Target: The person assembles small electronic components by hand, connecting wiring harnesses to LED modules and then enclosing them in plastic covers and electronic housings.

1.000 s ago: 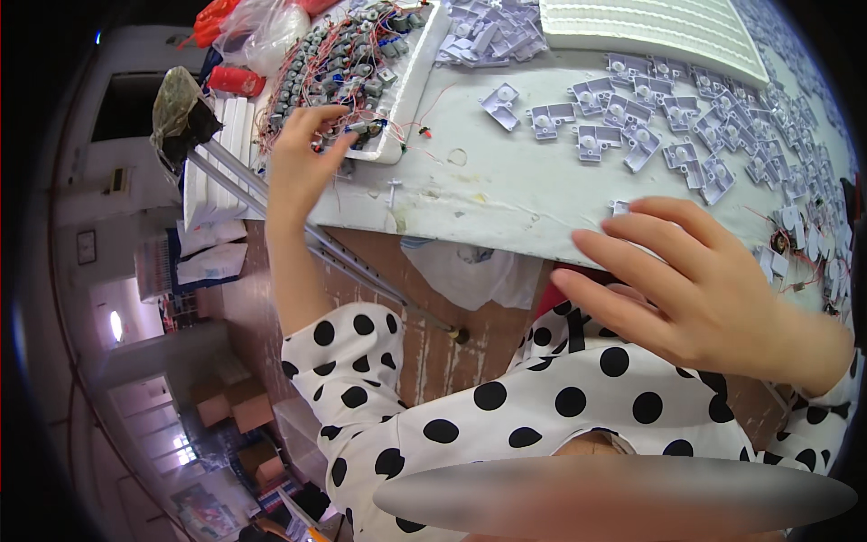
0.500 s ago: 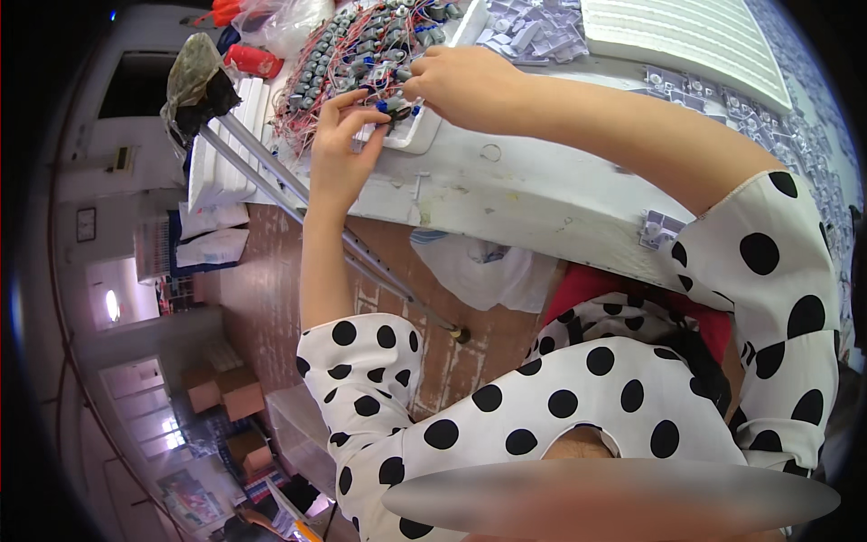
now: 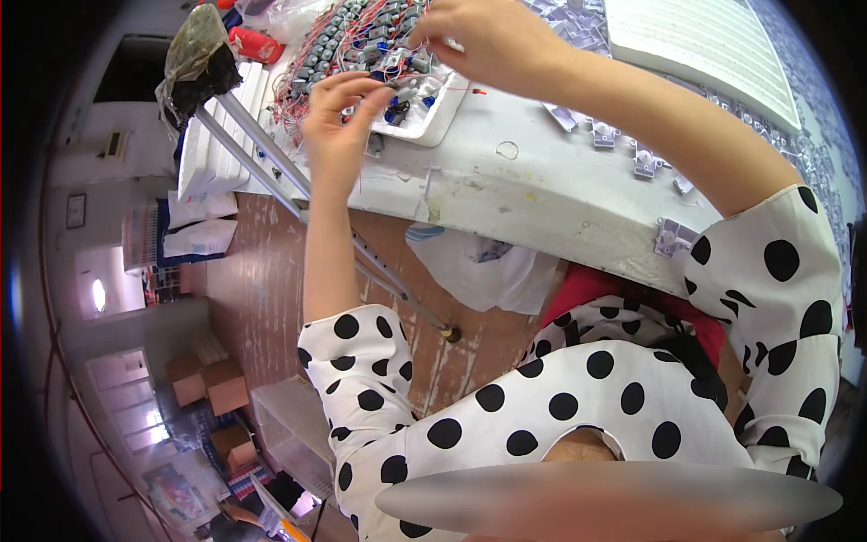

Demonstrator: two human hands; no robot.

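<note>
A white foam tray (image 3: 440, 126) holds rows of small grey motors (image 3: 336, 45) with tangled red wires (image 3: 293, 95). My left hand (image 3: 339, 122) is at the tray's near left side, thumb and forefinger closed in a pinch. A small grey motor (image 3: 404, 88) shows at their tips. Over the tray's right side, my right hand (image 3: 492, 41) has its fingers curled together, close to some red and white wires. What lies between those fingers is hidden. Just below that hand, a thin wire with a red end (image 3: 478, 90) sticks out past the tray rim.
Clear plastic parts (image 3: 646, 158) are spread over the right of the white table (image 3: 506, 194). A ribbed white foam panel (image 3: 704, 50) lies beyond them. A metal crutch (image 3: 289, 181) leans on the table's left end, near a red can (image 3: 256, 43). A white bag (image 3: 479, 271) hangs below the edge.
My right hand has moved up and to the right, away from the left. My left hand has shifted slightly up. The tray and table sit a little higher in view.
</note>
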